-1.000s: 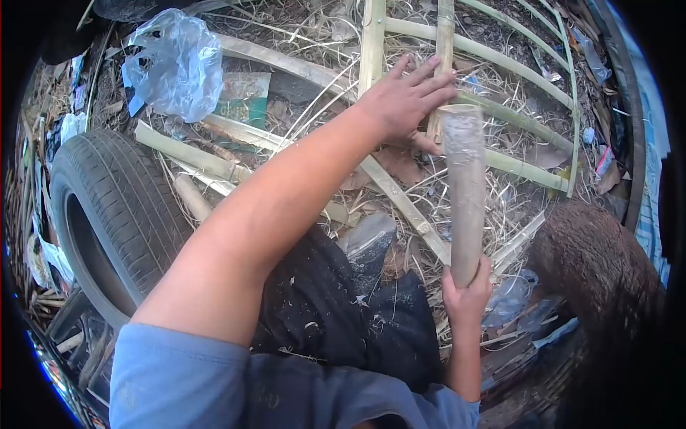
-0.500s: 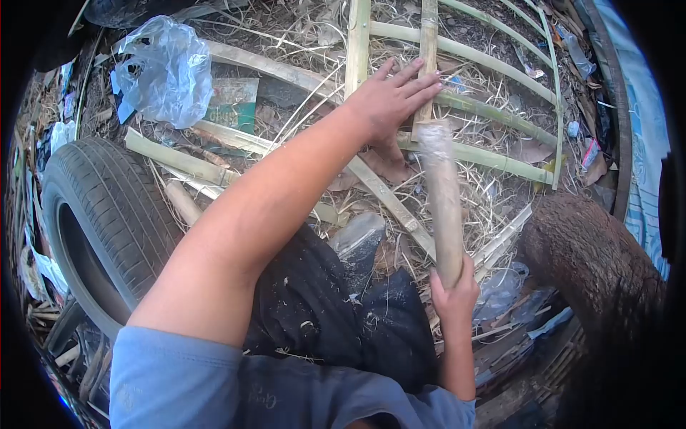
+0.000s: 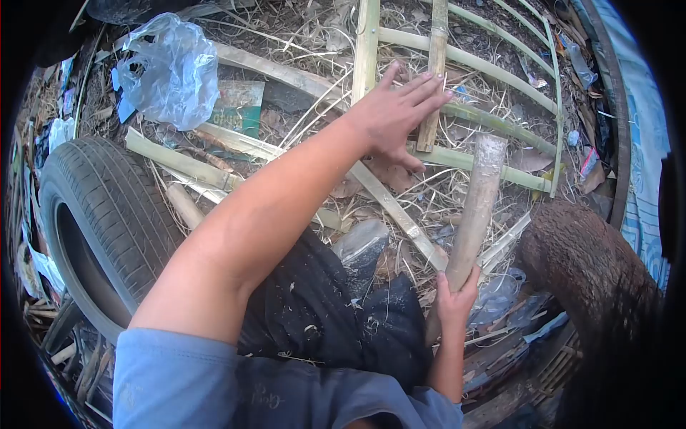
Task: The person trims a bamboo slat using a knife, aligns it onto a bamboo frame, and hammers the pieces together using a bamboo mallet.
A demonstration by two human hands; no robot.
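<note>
My left hand reaches over a bamboo lattice, fingers spread. Its fingertips lie on an upright bamboo slat, and the thumb stands apart below. That slat crosses several thin bamboo strips, among them a green one. To the left of it runs a wider bamboo slat. My right hand is closed around a thick round wooden stick, whose pale, worn upper end is tilted to the right. This end appears in front of the lowest cross strip; whether they touch I cannot tell.
An old tyre stands at the left, with a clear plastic bag above it. A thick brown log or trunk is at the right, near a blue patterned sheet. Shavings and split bamboo litter the ground.
The stick's upper end has swung right, away from the slat's lower end. My left hand has shifted slightly, and its thumb now shows spread out. The view has moved a little.
</note>
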